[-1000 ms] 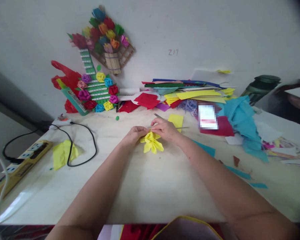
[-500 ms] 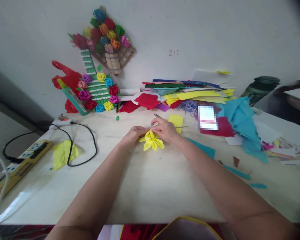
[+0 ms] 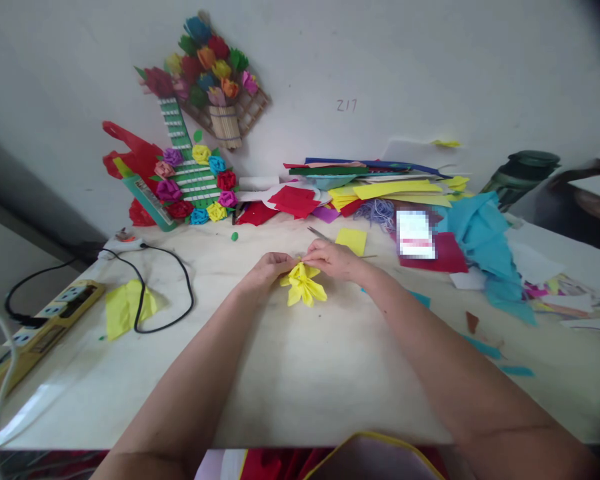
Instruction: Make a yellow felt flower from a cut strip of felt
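A yellow paper flower hangs petals-down between my hands, its gathered base at the top. My left hand pinches that base from the left side. From the right, my right hand closes its fingers on the base as well; the fingertips of both hands nearly meet. Behind my right hand lie scissors, partly covered by it. A yellow paper square rests just beyond the same hand, and a thin stick pokes out to its right.
On the left are a power strip, a black cord and a crumpled yellow sheet. Stacked coloured paper, a phone and blue crepe paper lie towards the back and right. A green glue bottle leans at back left.
My right hand's raised fingers have come down and closed at the flower's base. The flower has shifted slightly, its petals a little lower. My left hand has barely moved.
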The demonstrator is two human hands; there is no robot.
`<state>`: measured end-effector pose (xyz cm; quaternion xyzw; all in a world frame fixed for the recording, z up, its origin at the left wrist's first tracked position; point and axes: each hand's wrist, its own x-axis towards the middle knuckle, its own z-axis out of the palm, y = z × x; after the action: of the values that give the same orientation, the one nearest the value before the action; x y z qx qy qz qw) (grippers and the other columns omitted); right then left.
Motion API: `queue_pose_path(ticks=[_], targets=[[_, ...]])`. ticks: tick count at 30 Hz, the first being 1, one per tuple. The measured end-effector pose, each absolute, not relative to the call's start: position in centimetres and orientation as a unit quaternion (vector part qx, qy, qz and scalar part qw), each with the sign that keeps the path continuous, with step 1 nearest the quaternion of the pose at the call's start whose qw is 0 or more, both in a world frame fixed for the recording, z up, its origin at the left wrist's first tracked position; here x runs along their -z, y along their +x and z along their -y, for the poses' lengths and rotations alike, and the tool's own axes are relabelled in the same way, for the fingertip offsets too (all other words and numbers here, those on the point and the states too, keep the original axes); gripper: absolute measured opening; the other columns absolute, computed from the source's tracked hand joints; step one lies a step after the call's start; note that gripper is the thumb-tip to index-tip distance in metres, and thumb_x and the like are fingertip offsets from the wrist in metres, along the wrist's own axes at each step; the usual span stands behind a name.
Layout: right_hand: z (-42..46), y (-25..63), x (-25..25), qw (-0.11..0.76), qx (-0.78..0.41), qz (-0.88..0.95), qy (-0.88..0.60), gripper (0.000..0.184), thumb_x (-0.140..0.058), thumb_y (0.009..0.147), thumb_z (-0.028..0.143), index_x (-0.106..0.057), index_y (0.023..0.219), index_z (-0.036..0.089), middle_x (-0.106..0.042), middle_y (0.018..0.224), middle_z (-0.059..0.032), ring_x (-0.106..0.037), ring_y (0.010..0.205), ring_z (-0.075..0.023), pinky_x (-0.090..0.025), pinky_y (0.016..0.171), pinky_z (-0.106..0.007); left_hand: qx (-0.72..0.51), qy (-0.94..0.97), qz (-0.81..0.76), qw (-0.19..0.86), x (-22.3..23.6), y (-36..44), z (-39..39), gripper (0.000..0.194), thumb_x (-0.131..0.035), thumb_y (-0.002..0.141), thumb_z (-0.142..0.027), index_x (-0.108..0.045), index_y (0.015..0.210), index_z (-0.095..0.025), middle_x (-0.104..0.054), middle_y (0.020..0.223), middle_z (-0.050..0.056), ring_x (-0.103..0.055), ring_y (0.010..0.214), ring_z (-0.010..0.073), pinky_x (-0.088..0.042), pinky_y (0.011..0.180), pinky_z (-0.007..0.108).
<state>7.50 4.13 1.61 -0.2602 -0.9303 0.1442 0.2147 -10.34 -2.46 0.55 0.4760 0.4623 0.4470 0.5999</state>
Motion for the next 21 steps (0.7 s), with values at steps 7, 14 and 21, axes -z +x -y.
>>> queue_pose_path(ticks=[7, 14, 21], targets=[[-4.4, 8.1, -1.9, 0.168, -0.178, 0.940, -0.237, 0.025, -0.042, 0.081, 0.031, -0.062, 0.095, 0.028, -0.057, 0.088, -0.0004, -0.053, 0.074, -0.0110, -0.040, 0.063, -0.023, -0.438, 0.475, -0.459, 0.609, -0.7, -10.3, 2.5, 0.027, -0.064, 0.060, -0.035, -0.056, 0.067, -0.010, -0.054, 0.057, 0.003, -0.047, 0.049, 0.0083, -0.032, 0.047, 0.020], [-3.9, 7.5, -2.1, 0.194, -0.146, 0.936, -0.254, 0.022, -0.044, 0.079, 0.031, -0.064, 0.086, 0.027, -0.056, 0.093, 0.0012, -0.053, 0.074, -0.0096, -0.039, 0.061, -0.023, -0.441, 0.465, -0.454, 0.619, -0.7, -10.4, 2.5, 0.027, -0.065, 0.058, -0.035, -0.056, 0.065, -0.011, -0.054, 0.055, 0.002, -0.047, 0.049, 0.0083, -0.032, 0.048, 0.020], [-3.4, 7.3, -1.9, 0.241, -0.086, 0.927, -0.272, 0.021, -0.044, 0.080, 0.030, -0.064, 0.084, 0.027, -0.055, 0.093, 0.0028, -0.052, 0.070, -0.0082, -0.036, 0.057, -0.022, -0.436, 0.464, -0.466, 0.614, -1.0, -10.3, 2.4, 0.026, -0.063, 0.061, -0.035, -0.057, 0.063, -0.009, -0.051, 0.051, 0.001, -0.043, 0.044, 0.0069, -0.030, 0.045, 0.020]])
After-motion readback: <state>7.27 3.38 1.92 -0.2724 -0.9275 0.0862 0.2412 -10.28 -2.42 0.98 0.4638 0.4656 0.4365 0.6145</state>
